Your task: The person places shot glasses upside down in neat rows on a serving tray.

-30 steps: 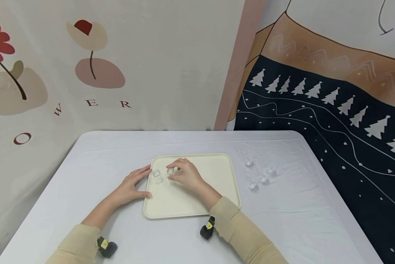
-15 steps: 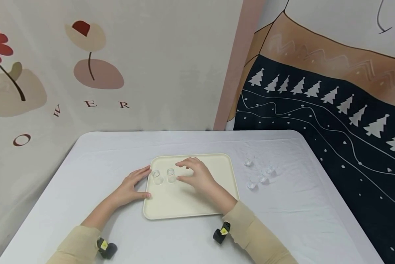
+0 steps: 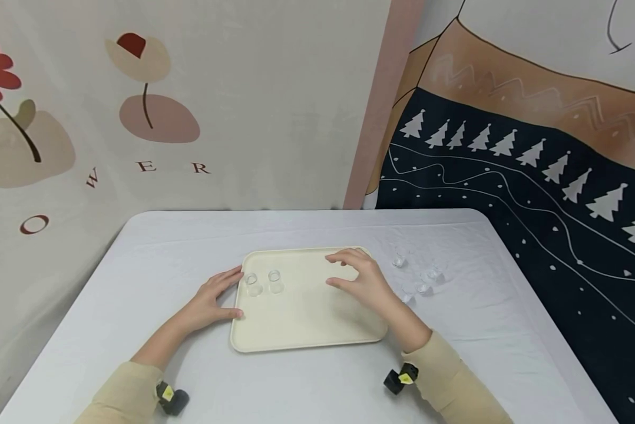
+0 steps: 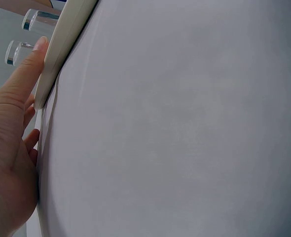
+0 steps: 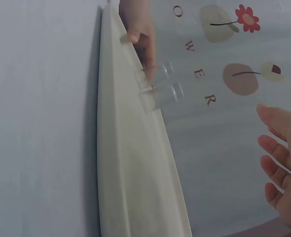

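Two small clear glass jars (image 3: 275, 282) stand upright side by side near the left end of a cream tray (image 3: 307, 335). My left hand (image 3: 208, 301) rests at the tray's left edge, thumb and fingertips against the rim, spread apart. In the left wrist view, the left thumb (image 4: 22, 79) lies on the tray's rim close to the jars. My right hand (image 3: 361, 280) hovers over the right part of the tray, fingers and thumb parted with nothing between them. The right wrist view shows the same right hand (image 5: 283, 158) with loosely bent fingers, away from the jars.
Several clear glass pieces (image 3: 424, 288) sit on the white tablecloth (image 3: 471, 353) to the right of the tray, partly hidden by the right hand and wrist. Behind the table hang a cream curtain with flower prints (image 3: 275, 118) and a dark patterned cloth (image 3: 508, 194).
My right hand let go of the second jar, which stays standing on the tray, and moved right across the tray. The left hand stayed at the rim.
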The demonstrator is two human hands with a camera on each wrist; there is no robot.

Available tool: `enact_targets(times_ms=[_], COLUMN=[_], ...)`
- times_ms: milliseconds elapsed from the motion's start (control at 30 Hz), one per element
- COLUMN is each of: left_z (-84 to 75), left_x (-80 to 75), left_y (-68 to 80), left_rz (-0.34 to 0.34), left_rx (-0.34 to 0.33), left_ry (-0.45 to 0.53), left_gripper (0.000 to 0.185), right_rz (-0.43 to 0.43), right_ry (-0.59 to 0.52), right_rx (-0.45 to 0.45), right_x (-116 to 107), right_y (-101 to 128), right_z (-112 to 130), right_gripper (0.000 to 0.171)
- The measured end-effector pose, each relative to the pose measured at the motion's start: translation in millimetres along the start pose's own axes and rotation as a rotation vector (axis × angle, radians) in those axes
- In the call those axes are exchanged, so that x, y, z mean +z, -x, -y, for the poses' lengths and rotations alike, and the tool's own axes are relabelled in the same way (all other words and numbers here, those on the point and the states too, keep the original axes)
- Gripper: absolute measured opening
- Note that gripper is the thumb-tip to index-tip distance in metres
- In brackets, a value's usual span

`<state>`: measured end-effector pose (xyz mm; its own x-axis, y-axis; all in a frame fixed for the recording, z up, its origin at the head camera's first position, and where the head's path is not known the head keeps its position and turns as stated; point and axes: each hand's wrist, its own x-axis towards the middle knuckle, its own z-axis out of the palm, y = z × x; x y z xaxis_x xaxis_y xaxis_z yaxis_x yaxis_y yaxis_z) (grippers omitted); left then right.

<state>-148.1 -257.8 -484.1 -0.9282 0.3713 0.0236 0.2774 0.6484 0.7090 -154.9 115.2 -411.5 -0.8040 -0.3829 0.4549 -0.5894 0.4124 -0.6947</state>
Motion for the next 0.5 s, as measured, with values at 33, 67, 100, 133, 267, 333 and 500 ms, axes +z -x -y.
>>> enact_targets(times_ms=[33, 67, 100, 133, 267, 333, 500], left_z=[-0.1, -0.2, 0.1, 0.2, 1.3, 1.7, 2.4], left_x=[0.0, 0.1, 0.1, 0.2, 0.1, -0.3, -0.3], left_y=[0.1, 0.1, -0.1, 0.0, -0.4, -0.3, 0.2], left_rz=[-0.001, -0.002, -0.002, -0.003, -0.005, -0.004, -0.003], left_rx=[-0.003, -0.001, 0.005, 0.010, 0.029, 0.031, 0.034], left_ry=[0.001, 0.000, -0.002, -0.003, -0.003, 0.001, 0.005], left_gripper=[0.098, 0.098, 0.097, 0.097, 0.097, 0.097, 0.096], right_rz=[-0.003, -0.004, -0.006, -0.008, -0.028, -0.043, -0.086], right_ry=[0.001, 0.004, 0.006, 0.008, 0.022, 0.030, 0.080], right_rx=[0.004, 0.008, 0.014, 0.021, 0.033, 0.037, 0.065], right_x=[-4.6, -9.1, -13.5, -17.8, -35.3, -45.3, -70.0], right_y=[2.3, 4.8, 7.3, 9.8, 19.9, 24.2, 37.1], right_z=[-0.2, -0.6, -1.4, -2.3, -6.4, -3.6, -11.0], right_gripper=[0.041, 0.041, 0.041, 0.041, 0.042, 0.042, 0.044])
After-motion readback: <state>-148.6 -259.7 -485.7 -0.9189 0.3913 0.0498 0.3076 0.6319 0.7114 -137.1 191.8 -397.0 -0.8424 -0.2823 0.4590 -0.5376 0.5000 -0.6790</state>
